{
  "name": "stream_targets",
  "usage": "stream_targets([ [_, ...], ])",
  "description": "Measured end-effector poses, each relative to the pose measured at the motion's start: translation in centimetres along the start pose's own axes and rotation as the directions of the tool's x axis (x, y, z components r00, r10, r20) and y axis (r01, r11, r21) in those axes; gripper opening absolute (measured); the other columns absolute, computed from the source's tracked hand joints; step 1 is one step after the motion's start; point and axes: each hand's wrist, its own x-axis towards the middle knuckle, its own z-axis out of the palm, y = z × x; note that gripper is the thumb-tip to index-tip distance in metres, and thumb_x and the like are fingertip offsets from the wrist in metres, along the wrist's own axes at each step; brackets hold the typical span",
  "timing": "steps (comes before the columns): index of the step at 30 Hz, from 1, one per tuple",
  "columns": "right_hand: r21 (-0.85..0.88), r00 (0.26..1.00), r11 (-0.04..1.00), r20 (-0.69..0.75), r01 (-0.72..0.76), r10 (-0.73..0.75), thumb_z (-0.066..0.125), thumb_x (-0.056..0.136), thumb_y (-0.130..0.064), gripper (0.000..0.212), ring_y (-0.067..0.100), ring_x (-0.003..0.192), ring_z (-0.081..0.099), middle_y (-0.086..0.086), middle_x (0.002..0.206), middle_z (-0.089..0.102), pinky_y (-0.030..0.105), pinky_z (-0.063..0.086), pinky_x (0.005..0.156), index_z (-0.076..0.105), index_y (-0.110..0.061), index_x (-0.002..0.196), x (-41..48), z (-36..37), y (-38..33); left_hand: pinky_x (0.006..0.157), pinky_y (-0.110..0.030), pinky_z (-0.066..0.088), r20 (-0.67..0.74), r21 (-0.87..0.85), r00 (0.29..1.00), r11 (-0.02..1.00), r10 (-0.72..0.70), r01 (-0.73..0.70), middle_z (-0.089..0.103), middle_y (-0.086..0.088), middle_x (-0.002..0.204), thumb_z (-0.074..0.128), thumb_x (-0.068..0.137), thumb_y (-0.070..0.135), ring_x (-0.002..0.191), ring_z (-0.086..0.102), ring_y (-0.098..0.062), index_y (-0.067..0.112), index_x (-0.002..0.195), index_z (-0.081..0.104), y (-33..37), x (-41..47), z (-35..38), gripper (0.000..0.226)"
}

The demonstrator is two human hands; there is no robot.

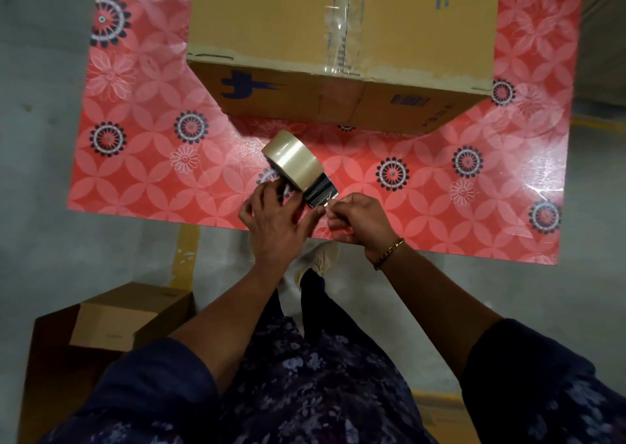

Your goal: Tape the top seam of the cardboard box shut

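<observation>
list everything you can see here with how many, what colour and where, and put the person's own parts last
cardboard box: one, brown, far side of table, old clear tape on its top seam
tape roll: one, clear tan, near table edge, in front of box
table cover: one, red floral, over table
small cardboard box: one, brown, on floor, lower left
bracelet: one, gold, right wrist
left hand: one, on tape roll
right hand: one, fingers pinching the tape end
</observation>
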Motion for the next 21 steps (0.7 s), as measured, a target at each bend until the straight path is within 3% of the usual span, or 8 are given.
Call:
stream_targets([
  [4, -0.001, 1.0, 1.0, -0.004, 0.014, -0.014, 0.064, 0.093, -0.015, 0.005, 0.009, 0.062, 0.064, 0.001, 0.071, 0.068, 0.025, 0.055, 0.053, 0.063, -0.011, 0.09, -0.3, 0.0, 0.2, 0.102, -0.05, 0.032, -0.028, -0.076, 0.999, 0.997, -0.032, 0.03, 0.057, -0.005, 0.139, 0.028, 0.087, 0.082, 0.135, 0.046, -0.028, 0.033, 0.108, 0.076, 0.1, -0.1, 0.0, 0.072],
  [8, 0.037, 0.999, 0.999, -0.044, 0.018, -0.016, 0.063, 0.093, -0.014, 0.014, 0.013, 0.061, 0.063, 0.007, 0.073, 0.067, 0.026, 0.056, 0.052, 0.061, -0.011, 0.08, -0.5, 0.4, 0.2, 0.1, -0.05, 0.033, -0.052, -0.046, 0.999, 0.999, -0.012, 0.01, 0.059, -0.005, 0.137, 0.027, 0.089, 0.079, 0.134, 0.047, -0.027, 0.03, 0.107, 0.076, 0.4, -0.2, -0.2, 0.072],
  [18, 0.065, 0.997, 0.998, -0.08, 0.016, -0.01, 0.066, 0.092, -0.017, 0.01, 0.012, 0.06, 0.063, 0.009, 0.078, 0.067, 0.027, 0.055, 0.049, 0.059, -0.01, 0.091, -1.5, 0.2, 1.0, 0.1, -0.051, 0.034, -0.055, 0.041, 0.998, 0.999, -0.007, 0.009, 0.06, 0.0, 0.136, 0.053, 0.088, 0.074, 0.133, 0.049, -0.024, 0.034, 0.11, 0.073, 0.2, -0.5, 0.5, 0.049],
  [21, 0.074, 0.997, 0.997, -0.073, 0.021, -0.015, 0.067, 0.092, -0.017, 0.014, 0.011, 0.062, 0.063, 0.011, 0.08, 0.067, 0.028, 0.057, 0.051, 0.057, -0.011, 0.085, -1.9, -0.2, 1.5, 0.101, -0.052, 0.034, -0.037, 0.033, 0.999, 0.999, -0.022, 0.023, 0.059, 0.0, 0.136, 0.053, 0.088, 0.073, 0.134, 0.048, -0.024, 0.034, 0.111, 0.073, 0.2, -0.6, 0.4, 0.049],
])
